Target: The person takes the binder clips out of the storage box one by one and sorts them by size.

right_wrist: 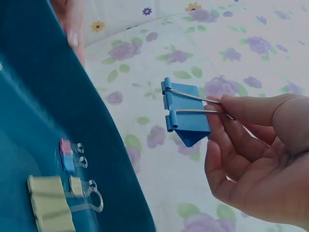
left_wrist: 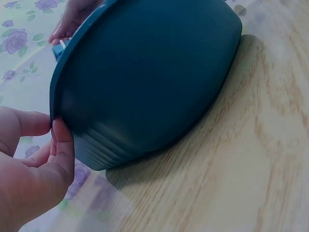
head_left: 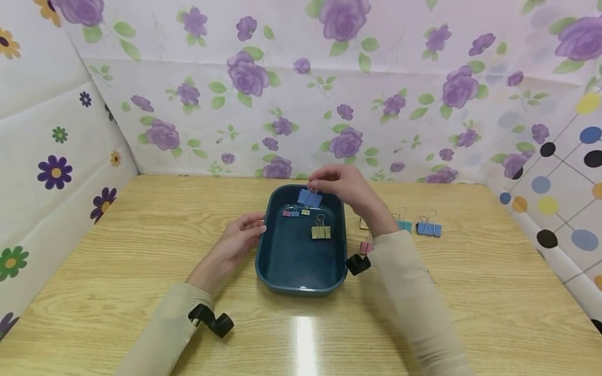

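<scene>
A dark blue-green tray (head_left: pixel 298 266) stands on the table. My left hand (head_left: pixel 239 239) pinches its left rim between thumb and fingers, as the left wrist view shows. Over the tray's far end, my right hand (head_left: pixel 345 187) holds a large blue binder clip (right_wrist: pixel 186 111) by its wire handles, body hanging down. Inside the tray are a small pink binder clip (head_left: pixel 286 211), a small blue binder clip (head_left: pixel 294 213), a small yellow binder clip (head_left: pixel 305 211) and a large yellow binder clip (head_left: pixel 321 232).
Right of the tray, partly behind my right forearm, lie a pink binder clip (head_left: pixel 365 247) and a yellow one (head_left: pixel 363 224). Farther right are a teal binder clip (head_left: pixel 405 225) and another blue one (head_left: pixel 429 228). Flowered cloth (head_left: pixel 282 104) walls the table's back.
</scene>
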`<control>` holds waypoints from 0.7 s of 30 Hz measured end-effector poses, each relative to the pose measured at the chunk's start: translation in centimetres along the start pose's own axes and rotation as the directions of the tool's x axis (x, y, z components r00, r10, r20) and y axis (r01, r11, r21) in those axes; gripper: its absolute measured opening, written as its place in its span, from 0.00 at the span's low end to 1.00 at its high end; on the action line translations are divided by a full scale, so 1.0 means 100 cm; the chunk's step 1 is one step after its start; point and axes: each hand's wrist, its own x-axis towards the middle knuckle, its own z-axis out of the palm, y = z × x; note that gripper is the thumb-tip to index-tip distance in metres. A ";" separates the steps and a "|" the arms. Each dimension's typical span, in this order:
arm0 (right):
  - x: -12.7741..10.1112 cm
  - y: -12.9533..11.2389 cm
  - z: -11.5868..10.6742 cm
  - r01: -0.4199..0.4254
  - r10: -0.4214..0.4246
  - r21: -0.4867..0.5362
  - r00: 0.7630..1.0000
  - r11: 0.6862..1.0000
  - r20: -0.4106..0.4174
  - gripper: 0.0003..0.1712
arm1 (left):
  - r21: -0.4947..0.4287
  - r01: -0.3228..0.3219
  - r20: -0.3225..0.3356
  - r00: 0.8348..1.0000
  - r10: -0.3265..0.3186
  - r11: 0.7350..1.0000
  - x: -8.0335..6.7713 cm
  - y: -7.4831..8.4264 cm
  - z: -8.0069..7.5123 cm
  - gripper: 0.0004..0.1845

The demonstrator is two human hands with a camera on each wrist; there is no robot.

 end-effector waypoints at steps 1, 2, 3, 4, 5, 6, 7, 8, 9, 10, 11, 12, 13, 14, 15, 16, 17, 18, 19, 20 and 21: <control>-0.002 0.001 -0.003 0.001 -0.001 -0.010 1.000 1.000 -0.004 0.13 | 0.002 0.000 0.000 1.000 0.000 1.000 0.000 0.000 0.000 0.21; -0.004 0.001 -0.005 -0.001 0.001 -0.025 1.000 1.000 -0.008 0.13 | 0.003 -0.002 0.002 1.000 0.002 1.000 0.000 0.000 0.000 0.21; -0.006 0.003 -0.008 -0.001 0.001 -0.042 1.000 0.999 -0.010 0.13 | 0.004 -0.003 0.002 1.000 0.003 1.000 0.001 0.000 0.000 0.21; -0.008 0.004 -0.011 -0.002 0.001 -0.062 1.000 0.998 -0.013 0.13 | 0.005 -0.003 0.001 1.000 0.003 1.000 0.001 0.000 0.000 0.21; -0.010 0.007 -0.014 -0.005 0.003 -0.087 1.000 0.996 -0.016 0.13 | 0.006 -0.004 0.002 1.000 0.004 1.000 0.001 0.000 0.001 0.21; -0.012 0.009 -0.017 -0.011 0.009 -0.102 1.000 0.995 -0.017 0.13 | 0.005 -0.003 0.002 1.000 0.003 1.000 0.000 0.000 0.001 0.21; -0.014 0.011 -0.020 -0.016 0.014 -0.117 1.000 0.993 -0.018 0.13 | 0.006 -0.004 0.005 1.000 0.004 1.000 0.000 0.000 0.001 0.21; -0.016 0.014 -0.022 -0.022 0.019 -0.136 1.000 0.990 -0.018 0.13 | 0.005 -0.003 0.007 1.000 0.003 1.000 0.000 0.000 0.001 0.22; -0.018 0.017 -0.025 -0.027 0.025 -0.146 1.000 0.989 -0.016 0.13 | 0.005 0.000 0.003 1.000 0.000 1.000 0.000 0.000 0.001 0.21; -0.021 0.020 -0.029 -0.036 0.034 -0.153 0.999 0.988 -0.018 0.13 | 0.005 0.003 0.001 1.000 -0.003 1.000 0.000 -0.001 0.002 0.21; -0.023 0.023 -0.032 -0.044 0.042 -0.158 0.999 0.987 -0.016 0.14 | 0.004 0.004 0.001 1.000 -0.004 1.000 0.000 -0.001 0.002 0.21; -0.026 0.026 -0.035 -0.052 0.050 -0.156 0.999 0.986 -0.014 0.15 | 0.005 0.006 0.002 1.000 -0.006 1.000 0.000 -0.001 0.001 0.21; -0.028 0.029 -0.038 -0.059 0.058 -0.162 0.998 0.985 -0.014 0.15 | 0.005 0.006 0.003 1.000 -0.006 1.000 0.000 -0.001 0.001 0.22; -0.031 0.031 -0.042 -0.064 0.063 -0.169 0.998 0.984 -0.014 0.16 | 0.004 0.006 0.000 1.000 -0.006 1.000 0.000 -0.001 0.002 0.21; -0.032 0.034 -0.045 -0.069 0.067 -0.170 0.998 0.983 -0.014 0.17 | 0.002 0.004 0.000 1.000 -0.004 1.000 0.001 -0.001 0.002 0.21; -0.035 0.036 -0.047 -0.070 0.069 -0.174 0.998 0.982 -0.013 0.17 | 0.001 0.002 0.001 1.000 -0.002 1.000 0.001 -0.002 0.001 0.21; -0.036 0.039 -0.050 -0.070 0.069 -0.176 0.998 0.982 -0.013 0.17 | 0.000 0.000 0.002 1.000 0.000 1.000 0.001 -0.002 0.001 0.21; -0.038 0.041 -0.053 -0.072 0.071 -0.178 0.997 0.981 -0.011 0.17 | 0.000 -0.001 0.002 1.000 0.001 1.000 0.001 -0.002 0.001 0.22; -0.040 0.042 -0.055 -0.077 0.076 -0.183 0.997 0.980 -0.012 0.17 | -0.001 -0.001 0.000 1.000 0.001 1.000 0.000 -0.001 0.001 0.21; -0.042 0.043 -0.057 -0.081 0.081 -0.185 0.997 0.979 -0.012 0.16 | 0.000 -0.002 -0.001 1.000 0.002 1.000 0.000 -0.001 0.000 0.21; -0.044 0.044 -0.059 -0.085 0.084 -0.182 0.996 0.980 -0.012 0.16 | 0.002 -0.001 -0.001 1.000 0.001 1.000 0.000 -0.001 0.000 0.22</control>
